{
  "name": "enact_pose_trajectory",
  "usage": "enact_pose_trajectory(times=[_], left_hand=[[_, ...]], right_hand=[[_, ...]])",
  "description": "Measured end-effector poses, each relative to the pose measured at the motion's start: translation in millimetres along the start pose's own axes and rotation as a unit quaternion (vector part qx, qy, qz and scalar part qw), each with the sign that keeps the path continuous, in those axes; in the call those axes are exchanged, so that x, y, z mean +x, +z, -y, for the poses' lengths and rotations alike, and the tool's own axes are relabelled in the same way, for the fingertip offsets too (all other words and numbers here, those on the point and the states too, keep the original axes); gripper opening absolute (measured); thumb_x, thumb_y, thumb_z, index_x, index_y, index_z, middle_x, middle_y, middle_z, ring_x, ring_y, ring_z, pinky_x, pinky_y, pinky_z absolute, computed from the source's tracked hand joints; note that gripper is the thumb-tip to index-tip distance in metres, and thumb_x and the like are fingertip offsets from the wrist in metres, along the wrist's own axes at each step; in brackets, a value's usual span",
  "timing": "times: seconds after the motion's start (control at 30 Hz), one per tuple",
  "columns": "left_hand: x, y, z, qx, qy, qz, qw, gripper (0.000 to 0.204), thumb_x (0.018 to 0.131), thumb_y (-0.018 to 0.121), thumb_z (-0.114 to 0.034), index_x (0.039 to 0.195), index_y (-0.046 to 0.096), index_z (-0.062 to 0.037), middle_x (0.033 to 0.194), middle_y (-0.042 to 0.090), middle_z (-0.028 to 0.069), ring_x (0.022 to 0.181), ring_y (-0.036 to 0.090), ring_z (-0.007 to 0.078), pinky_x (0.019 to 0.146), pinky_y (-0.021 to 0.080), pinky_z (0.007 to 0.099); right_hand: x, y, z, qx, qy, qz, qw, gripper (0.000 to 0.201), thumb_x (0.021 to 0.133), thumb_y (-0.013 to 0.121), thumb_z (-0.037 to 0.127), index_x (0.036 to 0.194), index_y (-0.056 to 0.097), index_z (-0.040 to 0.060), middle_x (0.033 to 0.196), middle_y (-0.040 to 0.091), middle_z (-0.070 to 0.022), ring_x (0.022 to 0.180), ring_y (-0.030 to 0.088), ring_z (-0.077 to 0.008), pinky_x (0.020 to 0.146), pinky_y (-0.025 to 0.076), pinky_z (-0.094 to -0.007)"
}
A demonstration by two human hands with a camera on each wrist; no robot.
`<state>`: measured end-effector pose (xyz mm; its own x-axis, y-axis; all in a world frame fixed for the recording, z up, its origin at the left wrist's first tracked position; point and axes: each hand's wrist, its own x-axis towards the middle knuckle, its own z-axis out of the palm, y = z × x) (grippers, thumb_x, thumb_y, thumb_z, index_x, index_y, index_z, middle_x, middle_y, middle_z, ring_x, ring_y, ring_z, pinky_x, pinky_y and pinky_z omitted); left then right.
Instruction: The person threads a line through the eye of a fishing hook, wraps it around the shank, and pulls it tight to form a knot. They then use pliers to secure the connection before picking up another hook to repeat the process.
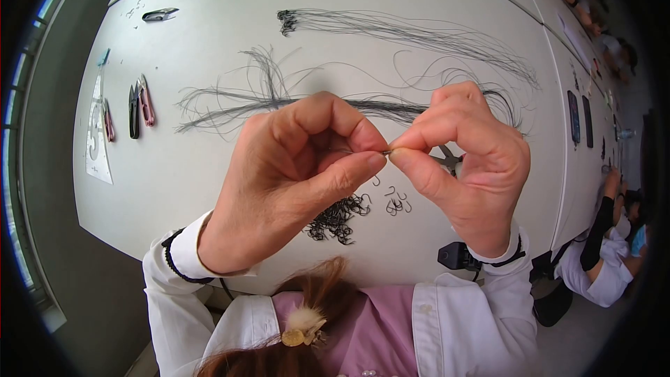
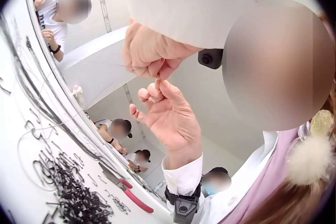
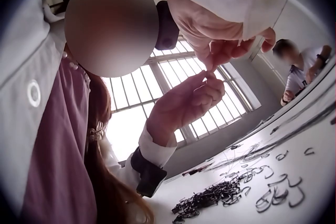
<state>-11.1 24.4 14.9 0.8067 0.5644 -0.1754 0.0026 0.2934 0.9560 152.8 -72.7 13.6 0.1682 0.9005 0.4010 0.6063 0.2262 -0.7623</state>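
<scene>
Over the table, the left hand (image 1: 289,178) and right hand (image 1: 471,160) meet fingertip to fingertip. Between thumb and forefinger each pinches a small dark piece (image 1: 388,153), mostly covered by the fingertips; a thin line runs into the left hand's grip. The left wrist view shows the right hand (image 2: 176,121) with its other fingers bent loosely. Below the hands lies a pile of black hooks (image 1: 338,220), with several loose hooks (image 1: 398,202) to its right. Behind them stretches a bundle of dark lines (image 1: 377,108), partly hidden by both hands.
Farther back lies a second bundle of lines with hooks (image 1: 286,22). At the left are black snips (image 1: 134,112), pink snips (image 1: 146,102), more snips (image 1: 160,15) and a clear set square (image 1: 98,139). Red-handled pliers (image 2: 126,184) lie beside the pile. Other people sit at the right.
</scene>
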Motion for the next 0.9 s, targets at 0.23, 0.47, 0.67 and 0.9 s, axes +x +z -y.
enact_pose_trajectory(times=[0.23, 0.47, 0.67, 0.9], left_hand=[[-0.7, 1.1, 1.4, -0.006, 0.014, -0.025, 1.0, 0.009, 0.08, 0.064, -0.003, 0.081, 0.056, -0.0014, 0.083, 0.052, 0.0015, 0.076, 0.046, 0.0065, 0.068, 0.037, 0.0198], [-2.5, 2.1, 0.4, 0.009, 0.039, -0.045, 0.998, 0.009, 0.079, 0.064, 0.0, 0.08, 0.055, -0.0006, 0.084, 0.051, 0.0027, 0.076, 0.045, 0.0073, 0.068, 0.037, 0.0201], [-3.4, 2.4, 2.6, 0.045, 0.059, -0.037, 0.997, 0.008, 0.078, 0.063, 0.002, 0.08, 0.056, 0.0007, 0.084, 0.051, 0.0039, 0.078, 0.045, 0.0088, 0.069, 0.038, 0.0211], [-5.5, 5.8, -1.3, 0.037, 0.035, -0.02, 0.998, 0.012, 0.077, 0.066, 0.003, 0.082, 0.055, 0.0011, 0.086, 0.05, 0.0043, 0.078, 0.047, 0.0083, 0.068, 0.039, 0.0204]], right_hand=[[1.2, 0.8, -0.2, 0.003, -0.009, 0.009, 1.0, 0.012, 0.068, 0.07, -0.003, 0.075, 0.065, 0.0049, 0.072, 0.062, 0.0002, 0.072, 0.046, -0.014, 0.071, 0.037, -0.0282], [2.3, 0.9, 1.0, 0.021, -0.009, 0.013, 1.0, 0.011, 0.068, 0.068, -0.003, 0.075, 0.064, 0.0046, 0.074, 0.063, -0.0008, 0.073, 0.046, -0.0138, 0.074, 0.037, -0.0307], [1.5, 1.1, 0.6, 0.016, -0.007, 0.009, 1.0, 0.011, 0.066, 0.067, -0.003, 0.072, 0.062, 0.0053, 0.07, 0.06, -0.0001, 0.074, 0.046, -0.0152, 0.078, 0.036, -0.0319], [1.1, 0.8, 1.1, -0.001, -0.009, 0.003, 1.0, 0.012, 0.063, 0.064, -0.002, 0.069, 0.059, 0.0062, 0.068, 0.056, 0.0012, 0.074, 0.044, -0.0157, 0.078, 0.036, -0.0326]])
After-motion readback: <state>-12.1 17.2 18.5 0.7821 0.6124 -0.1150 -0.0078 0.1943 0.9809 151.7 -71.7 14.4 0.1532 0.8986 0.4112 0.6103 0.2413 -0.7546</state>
